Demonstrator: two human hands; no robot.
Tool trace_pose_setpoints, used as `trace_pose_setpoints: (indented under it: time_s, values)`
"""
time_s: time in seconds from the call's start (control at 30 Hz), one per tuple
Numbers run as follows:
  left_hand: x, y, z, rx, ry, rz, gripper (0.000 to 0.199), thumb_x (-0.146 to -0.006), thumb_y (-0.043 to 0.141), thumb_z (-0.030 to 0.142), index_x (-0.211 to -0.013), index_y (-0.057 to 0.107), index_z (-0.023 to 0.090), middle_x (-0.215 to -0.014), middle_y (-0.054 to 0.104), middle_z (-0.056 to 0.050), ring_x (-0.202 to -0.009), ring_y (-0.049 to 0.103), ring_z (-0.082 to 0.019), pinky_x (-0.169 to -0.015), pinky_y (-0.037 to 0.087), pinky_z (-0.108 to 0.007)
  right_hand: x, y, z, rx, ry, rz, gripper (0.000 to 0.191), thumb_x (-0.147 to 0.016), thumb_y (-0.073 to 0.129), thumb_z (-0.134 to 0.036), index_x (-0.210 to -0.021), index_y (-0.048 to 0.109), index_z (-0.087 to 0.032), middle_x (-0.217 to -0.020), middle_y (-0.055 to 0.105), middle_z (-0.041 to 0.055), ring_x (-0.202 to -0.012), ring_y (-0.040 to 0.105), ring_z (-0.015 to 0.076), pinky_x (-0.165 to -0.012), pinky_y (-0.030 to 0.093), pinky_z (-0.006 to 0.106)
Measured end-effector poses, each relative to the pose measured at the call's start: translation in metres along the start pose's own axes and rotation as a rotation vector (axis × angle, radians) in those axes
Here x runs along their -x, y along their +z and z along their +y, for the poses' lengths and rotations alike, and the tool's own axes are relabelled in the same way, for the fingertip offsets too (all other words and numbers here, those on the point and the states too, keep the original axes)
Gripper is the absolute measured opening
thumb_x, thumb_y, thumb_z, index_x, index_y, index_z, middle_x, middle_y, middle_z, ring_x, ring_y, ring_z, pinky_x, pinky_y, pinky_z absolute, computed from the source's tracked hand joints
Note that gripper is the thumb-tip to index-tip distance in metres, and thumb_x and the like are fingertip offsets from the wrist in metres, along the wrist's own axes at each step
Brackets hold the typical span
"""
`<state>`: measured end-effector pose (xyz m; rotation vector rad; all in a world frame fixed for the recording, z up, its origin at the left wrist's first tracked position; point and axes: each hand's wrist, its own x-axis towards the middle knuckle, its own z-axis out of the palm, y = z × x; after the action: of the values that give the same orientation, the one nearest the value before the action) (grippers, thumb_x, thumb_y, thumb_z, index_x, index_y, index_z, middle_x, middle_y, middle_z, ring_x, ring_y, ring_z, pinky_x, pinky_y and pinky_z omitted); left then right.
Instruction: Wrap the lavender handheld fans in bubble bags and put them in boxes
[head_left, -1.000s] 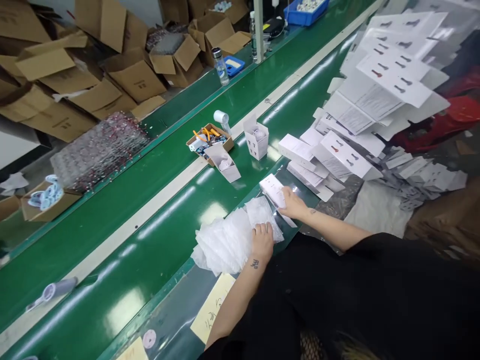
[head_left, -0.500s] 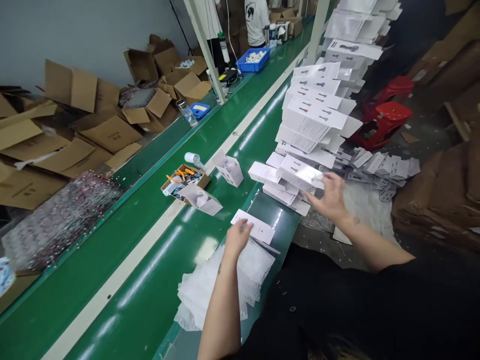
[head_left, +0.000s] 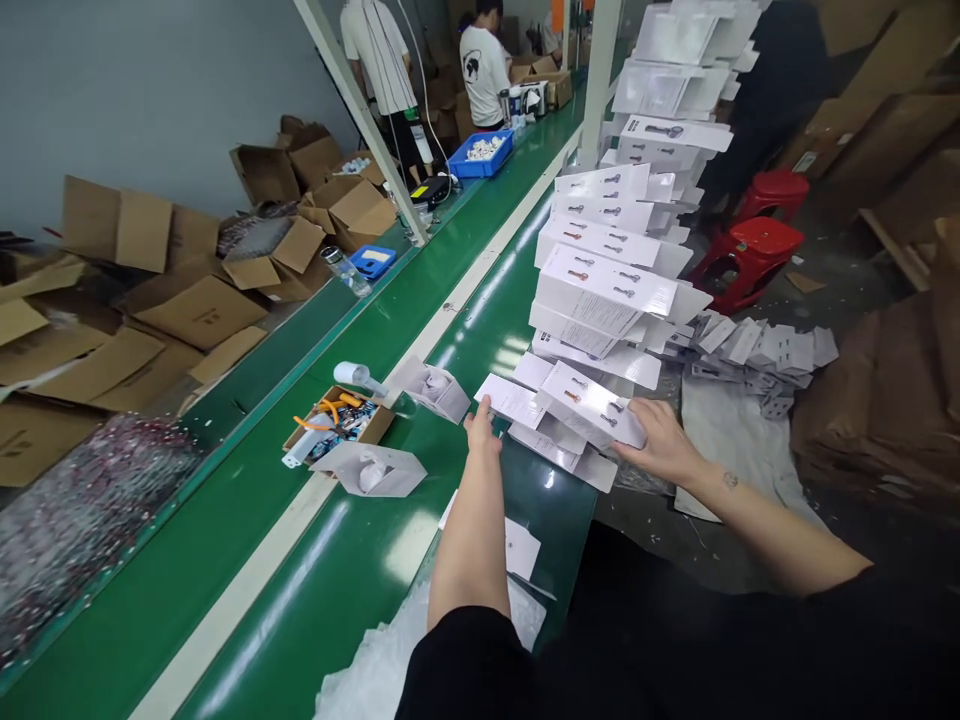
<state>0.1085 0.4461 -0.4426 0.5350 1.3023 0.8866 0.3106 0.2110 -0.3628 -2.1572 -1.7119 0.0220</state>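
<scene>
My right hand (head_left: 660, 442) is closed around the near right end of a white printed box (head_left: 589, 402), which lies on top of a low pile. At the pile's left end, the fingers of my left hand (head_left: 484, 428) are stretched out against the corner of another white box (head_left: 511, 400); part of the hand hides the contact. Small device pictures are printed on the gripped box. Below my left forearm lie a white printed card (head_left: 523, 550) and translucent white bags (head_left: 375, 665), partly covered by the arm.
Tall stacks of white boxes (head_left: 607, 285) stand beyond the pile. On the green belt are two opened white boxes (head_left: 386, 472) and a carton of small parts with orange-handled pliers (head_left: 324, 418). Red stools (head_left: 750, 255) stand to the right. People (head_left: 484, 75) are at the far end.
My left hand has gone from the white card forward to the pile's left end. My right hand has closed on the box end. The view has shifted.
</scene>
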Motion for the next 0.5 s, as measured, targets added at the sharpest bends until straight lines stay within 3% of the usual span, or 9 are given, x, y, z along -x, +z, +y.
trace_pose_setpoints:
  time_s: [0.13,0.23,0.37,0.5]
  values:
    - [0.005,-0.007,0.002,0.004,-0.011,0.042,0.049,-0.068,0.070,0.039,-0.110,0.050,0.022,-0.094,0.062,-0.001,-0.087,0.059,-0.015,-0.084,0.042,-0.032,-0.004,-0.021,-0.008,-0.075,-0.071,0.116,0.056,-0.075,0.063,-0.047,-0.121,0.051,-0.018,-0.120,0.052,0.0158,-0.110,0.048,0.0345,-0.091,0.044,0.050]
    - [0.026,-0.015,0.001,0.022,-0.017,0.084,0.049,-0.068,0.070,0.042,-0.108,0.050,0.024,-0.088,0.061,0.002,-0.073,0.057,-0.011,-0.073,0.043,-0.028,-0.018,-0.031,-0.017,-0.092,-0.084,0.177,0.052,-0.076,0.063,-0.046,-0.120,0.054,-0.020,-0.124,0.051,0.0152,-0.112,0.047,0.0356,-0.095,0.040,0.053]
    - [0.065,-0.011,-0.012,0.207,-0.032,0.070,0.038,-0.073,0.067,0.036,-0.103,0.050,0.022,-0.086,0.060,0.001,-0.064,0.056,-0.008,-0.061,0.044,-0.022,-0.052,-0.022,-0.028,-0.032,-0.139,0.130,0.043,-0.080,0.060,-0.042,-0.115,0.058,-0.018,-0.130,0.048,0.0170,-0.115,0.043,0.0377,-0.095,0.038,0.056]
    - [0.092,0.005,-0.035,0.260,-0.058,0.027,0.041,-0.077,0.067,0.032,-0.110,0.045,0.022,-0.104,0.060,-0.005,-0.080,0.062,-0.011,-0.068,0.051,-0.024,-0.071,-0.012,-0.031,0.013,-0.254,0.075,0.031,-0.081,0.061,-0.038,-0.105,0.062,-0.018,-0.130,0.050,0.0168,-0.118,0.042,0.0382,-0.098,0.036,0.058]
